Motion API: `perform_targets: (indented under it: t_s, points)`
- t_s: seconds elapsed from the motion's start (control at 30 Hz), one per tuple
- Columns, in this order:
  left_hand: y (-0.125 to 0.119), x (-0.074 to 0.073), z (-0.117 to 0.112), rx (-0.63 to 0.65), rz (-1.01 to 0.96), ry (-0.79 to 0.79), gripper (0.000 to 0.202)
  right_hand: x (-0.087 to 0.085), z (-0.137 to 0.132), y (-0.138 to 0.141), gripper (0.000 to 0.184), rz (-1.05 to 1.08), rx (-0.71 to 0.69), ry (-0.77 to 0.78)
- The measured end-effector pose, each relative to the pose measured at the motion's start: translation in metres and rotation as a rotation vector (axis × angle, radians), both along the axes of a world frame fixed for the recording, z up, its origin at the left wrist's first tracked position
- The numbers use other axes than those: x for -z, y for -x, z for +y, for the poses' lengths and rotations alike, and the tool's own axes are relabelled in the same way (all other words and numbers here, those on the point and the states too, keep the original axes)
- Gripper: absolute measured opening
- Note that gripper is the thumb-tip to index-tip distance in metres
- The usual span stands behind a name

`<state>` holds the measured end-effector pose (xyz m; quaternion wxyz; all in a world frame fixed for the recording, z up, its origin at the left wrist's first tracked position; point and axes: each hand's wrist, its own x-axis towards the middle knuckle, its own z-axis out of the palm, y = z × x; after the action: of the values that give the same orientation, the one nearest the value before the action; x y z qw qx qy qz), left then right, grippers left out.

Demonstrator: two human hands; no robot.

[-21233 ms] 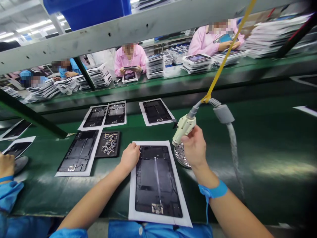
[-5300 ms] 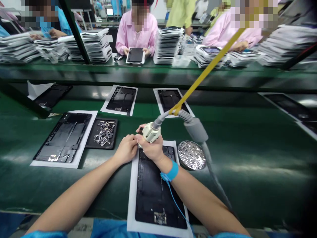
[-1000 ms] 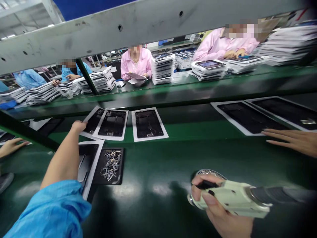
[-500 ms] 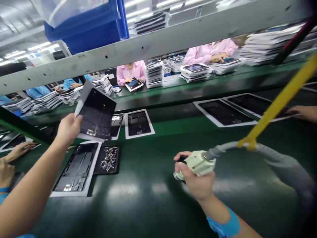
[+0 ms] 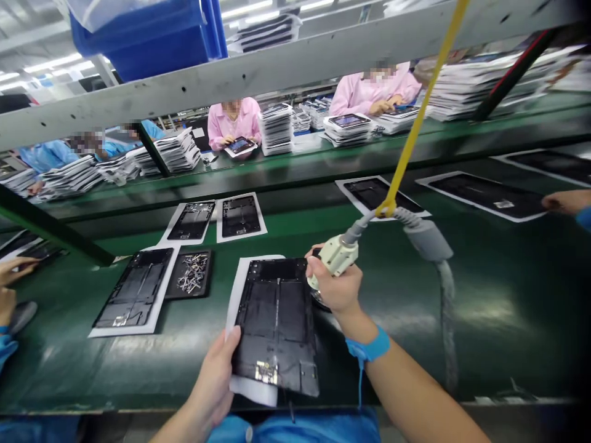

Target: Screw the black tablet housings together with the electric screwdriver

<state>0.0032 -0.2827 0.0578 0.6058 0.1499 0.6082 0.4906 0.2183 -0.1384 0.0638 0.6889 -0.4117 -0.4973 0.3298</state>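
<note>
One black panel (image 5: 274, 320), held before me with its white sheet (image 5: 256, 390) at the near side of the desk (image 5: 508, 277), my left hand's (image 5: 215, 369) fingers clamped on its left edge, one corded tool (image 5: 339, 255), which my right hand's (image 5: 341, 286) fingers gripped.

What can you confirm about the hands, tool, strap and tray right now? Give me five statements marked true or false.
1. The right hand grips the pale tool. True.
2. The left hand holds the pale tool too. False: it holds a black panel by its left edge.
3. A blue band circles the right wrist. True.
4. The yellow strap is tied to the tray. False: it is looped around the tool's grey cable.
5. The tray holds small metal parts. True.
</note>
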Motion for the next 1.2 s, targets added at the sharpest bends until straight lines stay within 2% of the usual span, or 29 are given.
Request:
perform_targets:
  t_s: [0.13, 0.2, 0.27, 0.43, 0.5, 0.6, 0.7, 0.77, 0.8, 0.9, 0.97, 1.07, 1.2]
  points:
    - [0.010, -0.040, 0.001, -0.099, 0.039, -0.063, 0.049, -0.006, 0.002, -0.007, 0.018, 0.015, 0.055, -0.046]
    - [0.013, -0.047, -0.001, -0.120, 0.033, -0.078, 0.057, -0.007, 0.004, -0.011, 0.018, 0.031, 0.077, -0.055]
    - [0.011, -0.037, -0.004, -0.105, 0.005, -0.059, 0.059, -0.005, 0.007, -0.013, 0.018, 0.040, 0.082, -0.038]
    - [-0.004, 0.022, -0.019, -0.046, -0.012, 0.007, 0.053, 0.000, 0.011, -0.014, 0.019, 0.002, 0.081, -0.012]
    - [-0.006, 0.037, -0.025, -0.012, 0.057, -0.006, 0.055, -0.001, 0.010, -0.014, 0.018, -0.010, 0.075, -0.015]
    - [0.000, 0.042, -0.032, 0.151, 0.282, -0.083, 0.059, -0.001, 0.008, -0.013, 0.018, -0.014, 0.071, -0.004]
    - [0.021, 0.030, -0.027, 0.463, 0.643, -0.147, 0.055, 0.000, 0.007, -0.013, 0.018, 0.000, 0.082, 0.016]
    - [0.045, 0.018, -0.014, 0.599, 0.948, -0.129, 0.051, 0.001, 0.006, -0.012, 0.018, 0.004, 0.096, 0.023]
    - [0.060, 0.012, -0.004, 0.617, 1.103, -0.118, 0.046, 0.001, 0.006, -0.012, 0.018, 0.002, 0.100, 0.025]
    - [0.111, -0.005, 0.037, 0.562, 1.501, -0.170, 0.031, 0.000, 0.005, -0.011, 0.017, -0.008, 0.089, 0.031]
    - [0.144, -0.014, 0.070, 0.565, 1.696, -0.146, 0.028, -0.002, 0.004, -0.010, 0.018, -0.015, 0.085, 0.039]
    - [0.175, -0.023, 0.119, 0.632, 1.857, -0.017, 0.031, -0.004, 0.003, -0.009, 0.017, -0.033, 0.092, 0.044]
    - [0.184, -0.027, 0.166, 0.714, 1.885, 0.146, 0.035, -0.001, 0.004, -0.009, 0.017, -0.055, 0.087, 0.045]
